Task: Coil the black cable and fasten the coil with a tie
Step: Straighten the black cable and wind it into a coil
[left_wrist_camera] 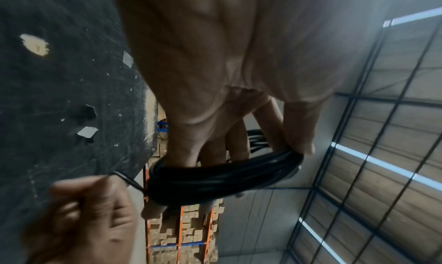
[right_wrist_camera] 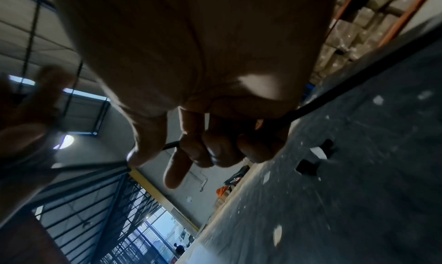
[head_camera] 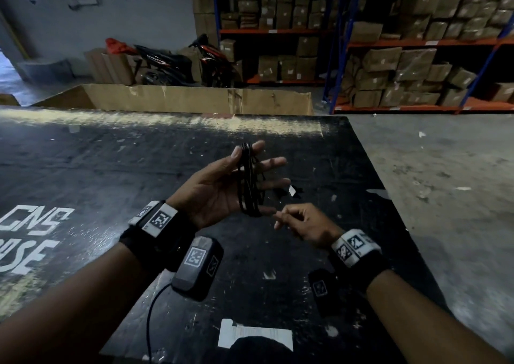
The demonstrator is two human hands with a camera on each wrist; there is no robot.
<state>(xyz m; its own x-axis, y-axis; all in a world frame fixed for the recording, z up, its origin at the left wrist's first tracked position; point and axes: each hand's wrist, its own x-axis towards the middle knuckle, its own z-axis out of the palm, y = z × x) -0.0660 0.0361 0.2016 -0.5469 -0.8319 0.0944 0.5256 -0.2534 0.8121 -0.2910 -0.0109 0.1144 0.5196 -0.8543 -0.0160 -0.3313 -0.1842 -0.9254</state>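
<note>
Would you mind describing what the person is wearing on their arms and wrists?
Both forearms are bare, with no sleeves. Each wrist carries a black strap fitted with white blocks printed with black square markers: left wrist band, right wrist band. A dark boxy camera unit bearing a similar marker hangs under the left wrist, trailing a thin black lead; another sits under the right.
</note>
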